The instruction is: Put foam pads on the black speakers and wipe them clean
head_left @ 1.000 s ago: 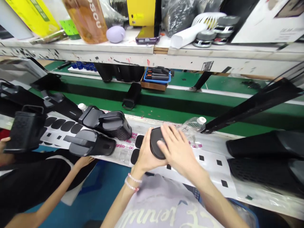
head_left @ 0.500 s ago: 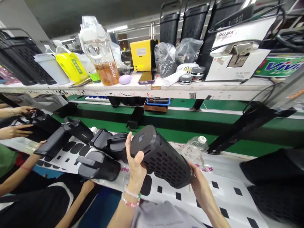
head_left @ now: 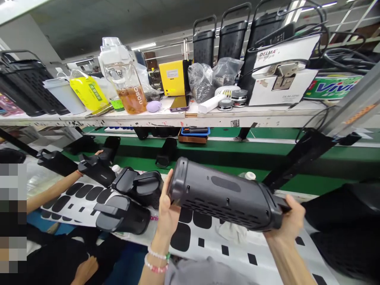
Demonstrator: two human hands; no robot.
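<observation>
A long black cylindrical speaker housing (head_left: 225, 194) with rows of slots and an oval recess lies level across my view, held in the air above the work sheet. My left hand (head_left: 167, 209) cups its left end, with the fingers up behind it. My right hand (head_left: 286, 219) grips its right end. A white backing sheet with black rubber pads (head_left: 190, 237) lies below. Two similar black housings (head_left: 123, 213) stand on it, left of my left hand. A clear plastic bottle's white cap (head_left: 250, 175) shows behind the housing.
A co-worker's hand (head_left: 92, 160) holds a black housing at the left. Behind runs a green conveyor belt (head_left: 225, 156). A white shelf (head_left: 142, 118) above it bears a bottle, bags, speakers and boxes. Large black housings (head_left: 341, 233) lie at the right.
The housing has turned from a slant to nearly level, showing a different side. My hands have moved further apart, and the view has shifted slightly.
</observation>
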